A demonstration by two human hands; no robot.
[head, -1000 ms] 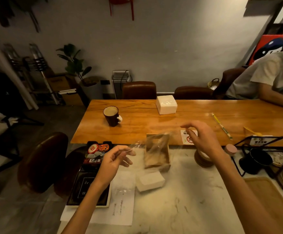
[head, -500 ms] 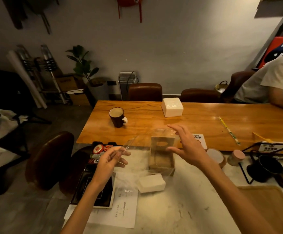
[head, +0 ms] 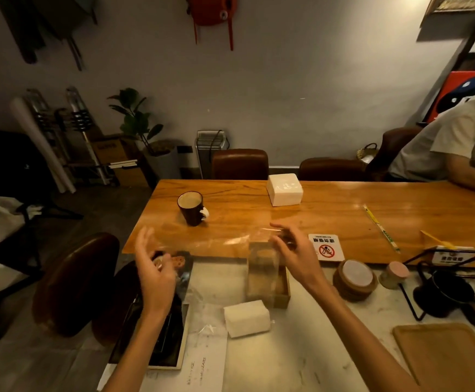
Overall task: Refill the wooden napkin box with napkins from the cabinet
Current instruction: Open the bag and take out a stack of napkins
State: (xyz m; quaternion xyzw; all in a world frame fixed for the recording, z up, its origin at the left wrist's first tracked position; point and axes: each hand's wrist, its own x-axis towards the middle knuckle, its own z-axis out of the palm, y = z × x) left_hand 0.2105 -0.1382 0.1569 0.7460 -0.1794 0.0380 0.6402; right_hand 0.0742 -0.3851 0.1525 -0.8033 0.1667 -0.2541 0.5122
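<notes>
The open wooden napkin box [head: 283, 291] stands on the marble counter [head: 301, 349]. Just in front of it lies a bare white napkin stack [head: 246, 318]. A clear plastic wrapper [head: 216, 240] hangs stretched above the box, partly veiling it. My left hand [head: 153, 268], blurred, pinches the wrapper's left end; my right hand [head: 294, 251] pinches its right end over the box. A second, wrapped white napkin pack [head: 284, 189] sits further back on the wooden table [head: 344, 222].
A dark mug [head: 191, 207], a no-smoking sign [head: 325, 247] and a pencil [head: 380, 229] lie on the wooden table. Coasters [head: 355, 278], a black wire stand [head: 445, 290] and a wooden tray [head: 451, 360] are at right. A seated person [head: 451, 148] is at far right; a menu book [head: 162, 335] at left.
Both hands have lifted and spread the clear wrapper wider above the box. My left hand moved up and left; my right hand shifted slightly right. The napkin stack stayed put.
</notes>
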